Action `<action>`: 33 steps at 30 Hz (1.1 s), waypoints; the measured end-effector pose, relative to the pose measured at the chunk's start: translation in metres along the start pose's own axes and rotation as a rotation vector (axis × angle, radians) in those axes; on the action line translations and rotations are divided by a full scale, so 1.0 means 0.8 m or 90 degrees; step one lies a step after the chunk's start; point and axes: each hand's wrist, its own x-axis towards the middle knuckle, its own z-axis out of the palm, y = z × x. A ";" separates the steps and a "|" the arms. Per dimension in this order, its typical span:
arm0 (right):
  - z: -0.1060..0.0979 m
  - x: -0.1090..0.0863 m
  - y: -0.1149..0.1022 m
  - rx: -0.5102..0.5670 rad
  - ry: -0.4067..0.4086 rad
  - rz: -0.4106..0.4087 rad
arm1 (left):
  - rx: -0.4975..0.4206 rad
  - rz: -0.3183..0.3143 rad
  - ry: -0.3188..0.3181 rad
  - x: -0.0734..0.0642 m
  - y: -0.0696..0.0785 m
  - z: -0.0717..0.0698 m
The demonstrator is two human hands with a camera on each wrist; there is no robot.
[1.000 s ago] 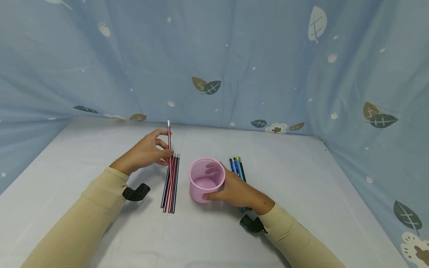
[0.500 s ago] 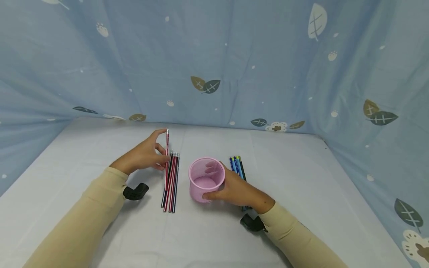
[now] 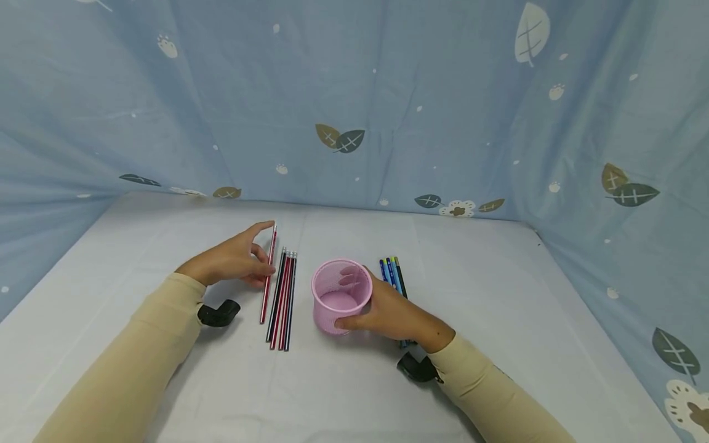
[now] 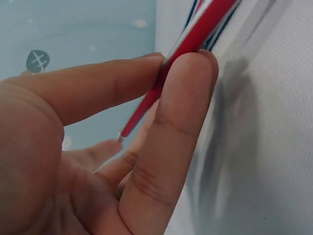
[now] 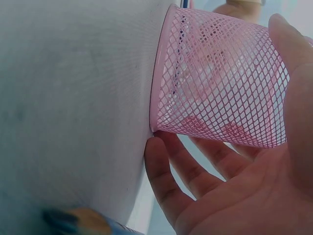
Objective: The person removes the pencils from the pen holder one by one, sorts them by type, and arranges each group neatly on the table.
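My left hand pinches a red pencil with a white stripe between thumb and fingers, another fingertip at its far end. In the left wrist view the red pencil slants up between the fingertips. Just right of it lies a bundle of red and dark striped pencils, side by side, white tips pointing away. A pink mesh pen cup stands upright on the table, and my right hand grips its right side. Seen from the right wrist, the pink mesh cup has its base on the tabletop.
Several blue and dark pencils lie right of the cup, partly hidden beneath my right hand and wrist. A blue leaf-patterned cloth hangs behind and to the sides of the white table.
My left hand has shifted left and lowered with the red pencil, which now lies apart from the bundle, left of it, instead of over it. My right hand and the cup stay put.
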 end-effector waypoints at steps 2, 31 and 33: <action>0.000 0.000 0.000 0.001 0.000 0.005 | 0.003 -0.010 -0.007 0.001 -0.002 0.000; 0.001 -0.001 0.004 0.006 0.001 0.001 | 0.164 -0.007 -0.026 -0.001 0.008 0.020; 0.001 -0.001 0.004 0.004 0.003 0.003 | 0.162 -0.005 -0.026 -0.001 0.008 0.021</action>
